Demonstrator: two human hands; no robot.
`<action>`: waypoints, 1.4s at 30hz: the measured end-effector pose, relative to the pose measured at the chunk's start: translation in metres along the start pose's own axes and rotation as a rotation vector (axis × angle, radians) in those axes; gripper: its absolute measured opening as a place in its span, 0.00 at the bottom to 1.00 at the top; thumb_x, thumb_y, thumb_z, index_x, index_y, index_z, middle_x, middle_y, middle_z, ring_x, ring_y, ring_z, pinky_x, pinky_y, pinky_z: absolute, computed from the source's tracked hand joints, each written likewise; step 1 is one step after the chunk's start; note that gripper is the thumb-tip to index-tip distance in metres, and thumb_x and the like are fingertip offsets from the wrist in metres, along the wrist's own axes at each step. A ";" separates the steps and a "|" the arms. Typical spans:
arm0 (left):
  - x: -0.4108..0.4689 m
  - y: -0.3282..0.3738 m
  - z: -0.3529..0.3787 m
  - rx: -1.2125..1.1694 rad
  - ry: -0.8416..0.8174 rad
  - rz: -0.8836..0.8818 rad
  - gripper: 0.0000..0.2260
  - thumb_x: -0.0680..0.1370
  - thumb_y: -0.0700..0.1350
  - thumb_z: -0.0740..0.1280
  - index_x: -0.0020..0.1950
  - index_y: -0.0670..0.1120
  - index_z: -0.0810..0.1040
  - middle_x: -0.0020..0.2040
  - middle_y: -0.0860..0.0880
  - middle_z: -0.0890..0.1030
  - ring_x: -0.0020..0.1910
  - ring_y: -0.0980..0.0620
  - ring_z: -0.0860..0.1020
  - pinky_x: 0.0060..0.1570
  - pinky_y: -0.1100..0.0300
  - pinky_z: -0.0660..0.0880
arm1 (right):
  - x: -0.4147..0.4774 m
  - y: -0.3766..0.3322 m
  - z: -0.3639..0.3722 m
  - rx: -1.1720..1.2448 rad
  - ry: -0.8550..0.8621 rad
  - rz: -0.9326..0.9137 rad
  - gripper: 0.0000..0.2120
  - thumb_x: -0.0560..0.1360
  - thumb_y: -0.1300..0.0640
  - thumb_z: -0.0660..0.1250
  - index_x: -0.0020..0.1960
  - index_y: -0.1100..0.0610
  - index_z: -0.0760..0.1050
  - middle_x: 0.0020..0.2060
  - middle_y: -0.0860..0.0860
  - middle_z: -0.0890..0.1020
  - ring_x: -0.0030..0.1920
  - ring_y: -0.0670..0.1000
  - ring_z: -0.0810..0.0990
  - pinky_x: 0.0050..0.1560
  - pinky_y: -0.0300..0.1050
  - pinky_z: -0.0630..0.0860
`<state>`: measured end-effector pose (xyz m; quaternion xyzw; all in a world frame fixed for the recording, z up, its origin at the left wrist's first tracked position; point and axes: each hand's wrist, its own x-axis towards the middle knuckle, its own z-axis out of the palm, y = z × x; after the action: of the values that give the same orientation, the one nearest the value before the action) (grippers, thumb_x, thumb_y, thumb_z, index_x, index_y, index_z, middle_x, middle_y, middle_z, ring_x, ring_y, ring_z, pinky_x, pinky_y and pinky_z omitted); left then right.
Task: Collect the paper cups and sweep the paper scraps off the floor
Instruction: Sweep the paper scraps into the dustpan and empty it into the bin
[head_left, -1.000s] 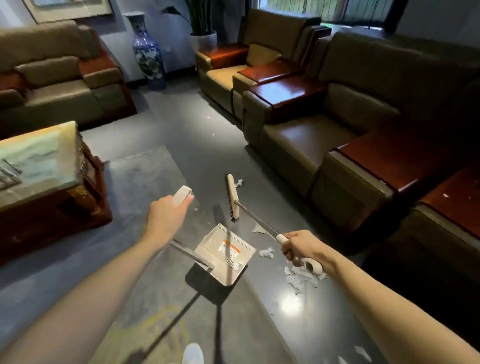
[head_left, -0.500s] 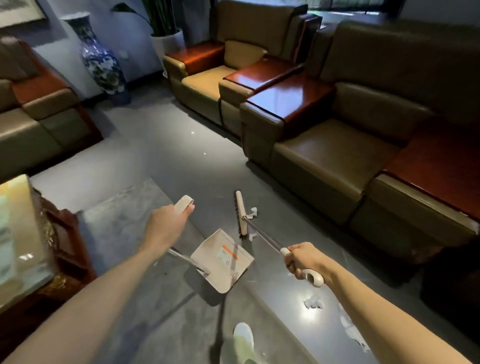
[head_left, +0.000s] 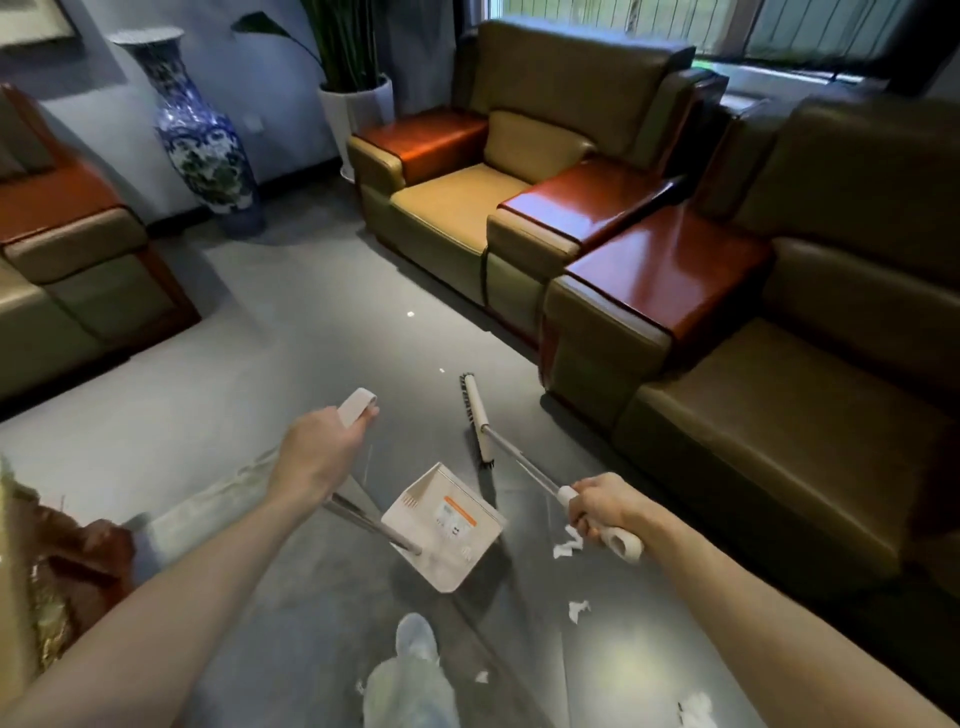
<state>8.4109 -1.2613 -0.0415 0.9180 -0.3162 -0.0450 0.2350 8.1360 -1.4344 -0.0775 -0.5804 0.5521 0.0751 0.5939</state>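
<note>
My left hand (head_left: 317, 452) grips the white handle of a long-handled dustpan (head_left: 447, 525), whose pan hangs tilted just above the dark floor. My right hand (head_left: 602, 506) grips the white handle of a broom (head_left: 477, 418); its brush head points away from me, beside the pan's far edge. White paper scraps lie on the floor: one (head_left: 566, 545) under my right hand, another (head_left: 577, 610) nearer me, and more (head_left: 696, 709) at the bottom right. No paper cups are in view.
Brown leather armchairs (head_left: 753, 415) with red wooden armrests line the right side. Another sofa (head_left: 78, 270) stands at the left, a blue-and-white vase (head_left: 202, 140) and a potted plant (head_left: 353, 98) at the back. A carved table corner (head_left: 57, 561) is at lower left. My foot (head_left: 415, 639) steps forward.
I have walked forward and turned right; the armchairs are closer and the table slid off to the left. Scraps that lay ahead of the broom now lie beside and behind it.
</note>
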 end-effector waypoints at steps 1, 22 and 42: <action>0.031 -0.009 -0.003 0.006 -0.014 0.003 0.26 0.78 0.60 0.60 0.37 0.38 0.76 0.39 0.33 0.79 0.43 0.35 0.77 0.36 0.53 0.62 | 0.019 -0.026 0.011 0.008 0.005 0.000 0.09 0.74 0.68 0.61 0.48 0.58 0.77 0.32 0.57 0.77 0.25 0.48 0.73 0.24 0.38 0.71; 0.666 -0.148 -0.030 -0.061 -0.088 0.102 0.23 0.78 0.61 0.59 0.31 0.45 0.69 0.30 0.44 0.74 0.36 0.41 0.73 0.37 0.52 0.66 | 0.381 -0.481 0.131 0.261 0.122 0.213 0.06 0.75 0.69 0.58 0.47 0.67 0.73 0.25 0.55 0.74 0.19 0.46 0.70 0.19 0.34 0.67; 1.074 -0.197 0.010 -0.021 -0.639 0.632 0.23 0.77 0.61 0.61 0.38 0.41 0.75 0.33 0.42 0.78 0.32 0.43 0.77 0.34 0.50 0.74 | 0.465 -0.711 0.345 0.721 0.445 0.361 0.17 0.75 0.72 0.56 0.61 0.66 0.74 0.28 0.54 0.69 0.15 0.43 0.65 0.17 0.30 0.63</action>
<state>9.3739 -1.7751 -0.0702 0.7141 -0.6373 -0.2553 0.1370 9.0273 -1.6489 -0.0896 -0.2333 0.7493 -0.1456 0.6023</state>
